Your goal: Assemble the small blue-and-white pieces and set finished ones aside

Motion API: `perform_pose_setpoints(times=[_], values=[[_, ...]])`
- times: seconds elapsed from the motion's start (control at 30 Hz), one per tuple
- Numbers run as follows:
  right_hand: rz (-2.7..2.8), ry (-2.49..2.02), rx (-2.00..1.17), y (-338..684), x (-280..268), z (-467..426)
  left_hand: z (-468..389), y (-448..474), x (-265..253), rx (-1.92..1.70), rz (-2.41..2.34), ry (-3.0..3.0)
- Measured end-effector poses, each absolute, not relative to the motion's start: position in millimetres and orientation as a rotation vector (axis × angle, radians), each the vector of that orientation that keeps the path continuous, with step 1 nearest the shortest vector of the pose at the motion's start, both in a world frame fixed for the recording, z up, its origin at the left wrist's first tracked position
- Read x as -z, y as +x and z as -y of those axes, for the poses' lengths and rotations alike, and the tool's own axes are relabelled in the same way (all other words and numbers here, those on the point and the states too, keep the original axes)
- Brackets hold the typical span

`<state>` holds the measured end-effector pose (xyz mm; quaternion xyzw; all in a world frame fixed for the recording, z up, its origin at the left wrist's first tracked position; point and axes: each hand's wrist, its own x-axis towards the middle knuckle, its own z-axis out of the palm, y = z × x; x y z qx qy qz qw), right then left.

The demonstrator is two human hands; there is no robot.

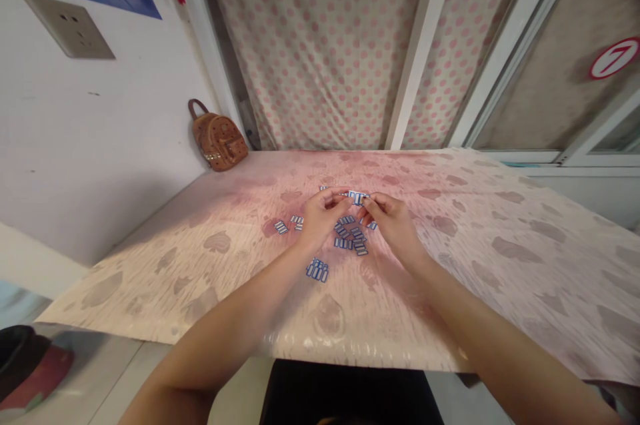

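Between my two hands is a small flat blue-and-white striped piece [357, 197], held up over the middle of the table. The fingertips of my left hand [321, 212] pinch its left end. Its right end is in the closed fingers of my right hand [396, 220]. Below my hands, several similar striped pieces [343, 243] lie loosely spread, some overlapping. A small overlapping cluster [317, 270] sits nearer to me, under my left forearm. Further pieces [281, 227] lie left of my left hand, and another row is partly hidden behind it.
A patterned cloth [500, 292] covers the table. At its back left corner a small brown backpack [220, 138] leans by the wall. Behind the table hang dotted curtains [320, 45] and white frames. A dark and red container [30, 368] stands at lower left.
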<state>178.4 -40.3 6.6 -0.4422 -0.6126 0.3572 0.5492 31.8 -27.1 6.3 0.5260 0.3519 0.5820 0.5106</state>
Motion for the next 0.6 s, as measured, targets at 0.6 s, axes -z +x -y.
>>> perform_pose_setpoints(times=[0.6], values=[[1.364,-0.971,-0.836,182.0,-2.6,36.9,20.8,31.1,3.1,-1.402,-0.854,1.203]])
